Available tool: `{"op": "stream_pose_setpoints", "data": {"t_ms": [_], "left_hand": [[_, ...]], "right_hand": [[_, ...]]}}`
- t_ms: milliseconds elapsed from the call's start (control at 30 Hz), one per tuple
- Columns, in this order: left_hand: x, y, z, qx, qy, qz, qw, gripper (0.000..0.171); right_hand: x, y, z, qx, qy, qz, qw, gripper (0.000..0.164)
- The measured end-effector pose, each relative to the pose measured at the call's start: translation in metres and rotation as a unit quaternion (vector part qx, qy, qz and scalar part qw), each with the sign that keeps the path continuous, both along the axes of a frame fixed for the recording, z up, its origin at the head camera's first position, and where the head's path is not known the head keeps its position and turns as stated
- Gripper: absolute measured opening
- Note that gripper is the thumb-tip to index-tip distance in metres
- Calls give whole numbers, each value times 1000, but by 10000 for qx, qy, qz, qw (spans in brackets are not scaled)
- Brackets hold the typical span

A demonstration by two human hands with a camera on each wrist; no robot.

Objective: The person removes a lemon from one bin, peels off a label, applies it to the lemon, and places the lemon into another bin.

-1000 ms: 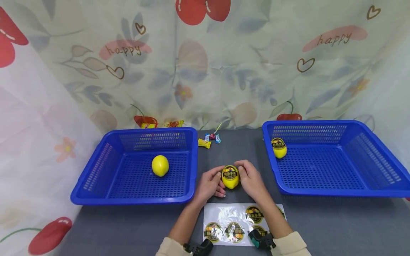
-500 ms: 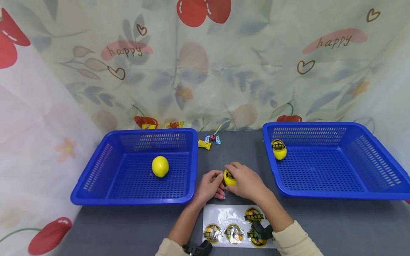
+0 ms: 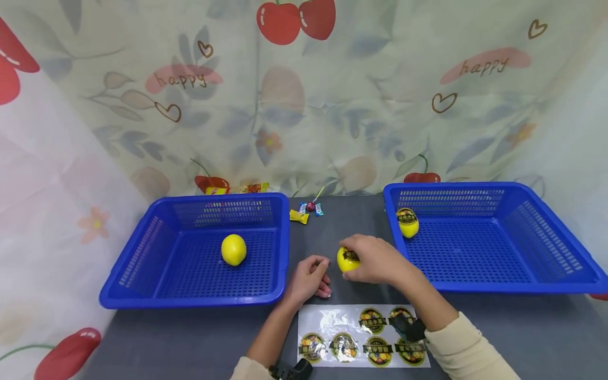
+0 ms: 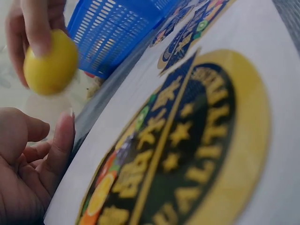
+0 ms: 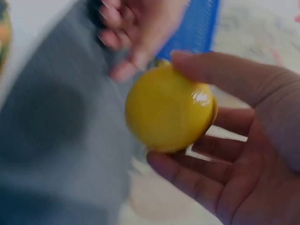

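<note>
Between its thumb and fingers my right hand [image 3: 377, 259] grips a lemon [image 3: 347, 260] that bears a dark round sticker. In the right wrist view the lemon [image 5: 168, 110] shows its plain yellow side, lifted off the table. My left hand [image 3: 307, 279] rests on the table just left of it, holding nothing, its fingers loosely curled. A sheet of round fruit stickers [image 3: 328, 319] lies below both hands. Another stickered lemon [image 3: 408, 224] sits in the right blue basket [image 3: 475, 288]. One plain lemon [image 3: 234, 249] lies in the left blue basket [image 3: 190, 303].
Behind the hands lie a yellow-wrapped candy [image 3: 299, 216], a lollipop [image 3: 311, 206] and small blue-white candies [image 3: 319, 209]. Colourful packets [image 3: 254, 188] show behind the left basket. A patterned curtain [image 3: 323, 126] closes off the back of the grey table [image 3: 190, 343].
My right hand has closed over the stickered lemon and carried it slightly right, away from my left hand. The left hand has let go of it and stays nearly in place.
</note>
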State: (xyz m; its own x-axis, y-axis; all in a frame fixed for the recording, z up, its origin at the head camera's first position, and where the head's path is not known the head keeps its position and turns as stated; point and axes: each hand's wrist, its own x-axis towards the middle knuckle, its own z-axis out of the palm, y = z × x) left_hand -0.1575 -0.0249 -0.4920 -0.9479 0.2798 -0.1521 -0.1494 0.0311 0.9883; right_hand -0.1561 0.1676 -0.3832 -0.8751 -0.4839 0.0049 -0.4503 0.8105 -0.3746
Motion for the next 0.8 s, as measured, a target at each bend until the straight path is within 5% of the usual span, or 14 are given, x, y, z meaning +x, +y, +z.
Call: {"op": "stream_pose_setpoints", "data": {"t_ms": [133,400,600,800], "left_hand": [[1,0,-1,-25,44,70,10000,30],[6,2,1,-21,173,57,9998,29],[4,2,-1,-61,154,39,9999,27],[4,0,-1,-142,256,40,9996,27]], "right_hand": [[-11,27,30,-364,314,46,9988,59],[-35,89,70,-418,305,-621,9967,66],[-56,141,62,-247,87,-1023,9944,69],[-77,173,31,184,-87,-1128,9934,65]]}}
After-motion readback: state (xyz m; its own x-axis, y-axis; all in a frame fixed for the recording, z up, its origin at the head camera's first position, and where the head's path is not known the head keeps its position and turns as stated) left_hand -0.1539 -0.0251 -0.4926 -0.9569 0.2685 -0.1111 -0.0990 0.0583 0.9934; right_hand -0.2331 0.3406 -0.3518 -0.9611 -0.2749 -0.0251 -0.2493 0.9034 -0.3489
